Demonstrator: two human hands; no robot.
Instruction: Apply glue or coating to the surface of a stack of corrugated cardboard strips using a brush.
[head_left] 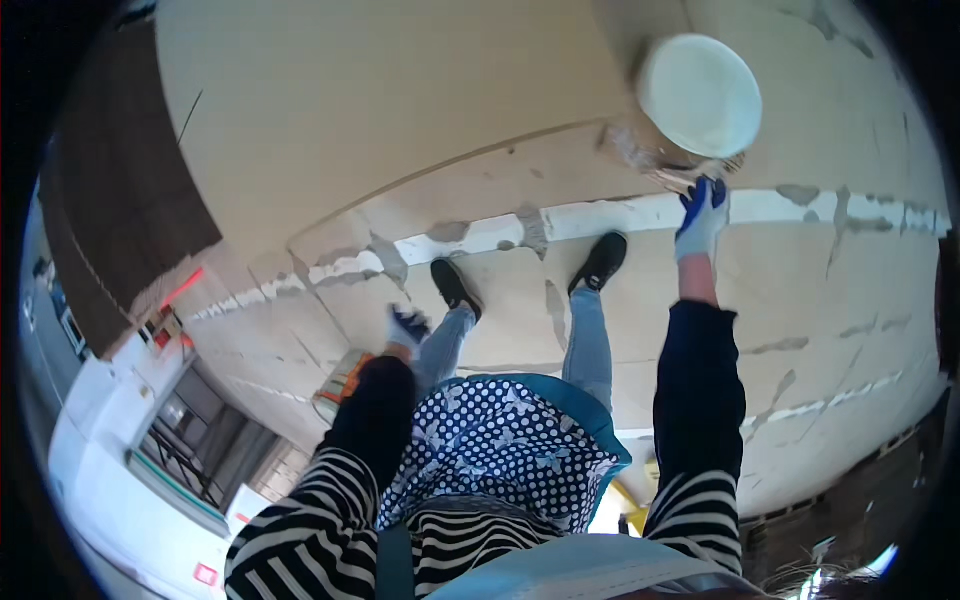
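A round white tub [702, 92] stands at the far right, beyond my feet. At its near side lie crumpled clear plastic [632, 150] and some thin, light brown material. My right hand [704, 215], in a white glove with blue fingertips, reaches out to this spot. Its fingers are bent around something at the tub's near edge that is too small to make out. My left hand [406, 328], gloved the same way, hangs beside my left leg with its fingers loosely apart and nothing seen in them. Nearest to it is an orange and green package [343, 382].
I stand on a large beige sheeted surface [380, 110] with a white strip [620, 216] and grey patches across it. Dark flooring [120, 170] borders it at left. White equipment [110, 430] stands at lower left, with a red item [182, 288] nearby. Pallet-like edges show at lower right.
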